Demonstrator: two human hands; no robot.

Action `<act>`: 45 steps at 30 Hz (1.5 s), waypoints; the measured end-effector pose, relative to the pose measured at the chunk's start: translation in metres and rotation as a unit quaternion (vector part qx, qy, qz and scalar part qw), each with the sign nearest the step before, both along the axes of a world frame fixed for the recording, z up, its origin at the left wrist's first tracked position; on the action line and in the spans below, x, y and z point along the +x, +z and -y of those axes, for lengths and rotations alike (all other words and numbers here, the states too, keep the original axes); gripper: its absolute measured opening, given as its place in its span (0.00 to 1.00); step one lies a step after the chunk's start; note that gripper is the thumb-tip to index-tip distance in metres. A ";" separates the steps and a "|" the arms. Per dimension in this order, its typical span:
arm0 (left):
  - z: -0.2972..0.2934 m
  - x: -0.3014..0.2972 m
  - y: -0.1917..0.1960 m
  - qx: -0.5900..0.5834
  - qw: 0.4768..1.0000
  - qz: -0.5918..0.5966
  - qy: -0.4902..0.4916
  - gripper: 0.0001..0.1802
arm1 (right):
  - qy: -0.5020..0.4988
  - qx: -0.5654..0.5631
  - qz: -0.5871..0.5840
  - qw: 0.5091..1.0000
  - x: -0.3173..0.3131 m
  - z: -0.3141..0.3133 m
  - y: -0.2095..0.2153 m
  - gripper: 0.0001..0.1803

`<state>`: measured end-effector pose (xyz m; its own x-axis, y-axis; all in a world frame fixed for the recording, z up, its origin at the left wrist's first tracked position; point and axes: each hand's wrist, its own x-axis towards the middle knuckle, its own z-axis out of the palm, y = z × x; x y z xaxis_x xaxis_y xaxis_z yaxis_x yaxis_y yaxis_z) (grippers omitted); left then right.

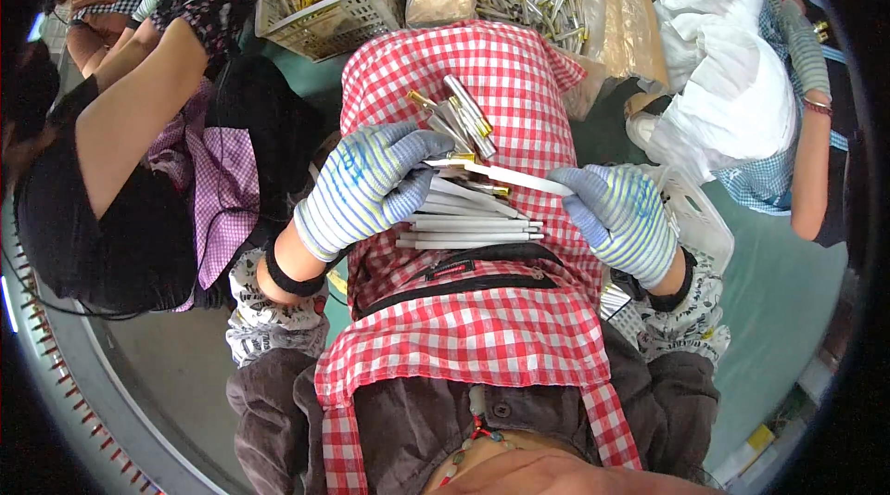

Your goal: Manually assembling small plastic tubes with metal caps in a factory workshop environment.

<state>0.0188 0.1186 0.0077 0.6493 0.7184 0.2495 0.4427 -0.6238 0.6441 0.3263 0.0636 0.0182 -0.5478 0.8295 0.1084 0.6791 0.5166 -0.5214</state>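
A slim white tube (519, 178) stretches between my two gloved hands above my lap. My left hand (362, 182), in a striped knit glove, is closed at its left end, with thumb and fingers pinched together. My right hand (623, 217), gloved alike, grips the other end between thumb and fingers. Just below, several white tubes (473, 232) lie side by side on my red-checked apron (464, 337). Silver and gold metal tubes (468, 115) rest in a loose heap on the apron beyond my hands. The left hand's fingertips partly cover what they pinch.
A plastic crate (336, 20) with gold and silver tubes stands at far left. Beside it, a cardboard box (640, 22) holds many silver tubes. Co-workers sit close on both sides, one bare arm (139, 120) at left. A white basket (700, 217) stands by my right hand.
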 end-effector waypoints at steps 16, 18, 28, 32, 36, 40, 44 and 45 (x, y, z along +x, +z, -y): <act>0.016 -0.006 0.044 0.105 0.982 -0.105 -0.114 0.21 | 0.049 0.011 0.032 0.998 0.000 0.017 0.047 0.10; 0.025 -0.004 0.050 0.113 0.976 -0.143 -0.117 0.22 | 0.063 -0.009 0.066 0.996 -0.002 0.021 0.055 0.11; 0.048 -0.005 0.047 0.143 0.961 -0.196 -0.133 0.24 | 0.046 -0.151 -0.007 0.987 -0.011 0.036 0.033 0.19; 0.054 -0.005 0.052 0.197 0.958 -0.152 -0.144 0.16 | 0.059 -0.312 -0.123 0.940 -0.012 0.039 0.023 0.23; 0.060 -0.007 0.054 0.217 0.944 -0.180 -0.172 0.17 | 0.036 -0.480 -0.169 0.860 -0.010 0.042 0.014 0.22; 0.056 -0.001 0.054 0.254 0.943 -0.145 -0.157 0.18 | 0.058 -0.449 -0.200 0.869 -0.010 0.042 0.010 0.22; 0.058 0.006 0.049 0.225 0.949 -0.169 -0.145 0.19 | 0.062 -0.239 0.008 0.969 -0.015 0.037 0.018 0.22; 0.058 0.007 0.051 0.195 0.954 -0.172 -0.146 0.21 | 0.062 -0.239 0.008 0.969 -0.017 0.035 0.022 0.22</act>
<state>0.0253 0.0603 0.0582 0.8998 0.3895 0.1967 0.3563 -0.9160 0.1844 0.3091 0.0286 0.0401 -0.6454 0.7099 -0.2818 0.6368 0.2965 -0.7117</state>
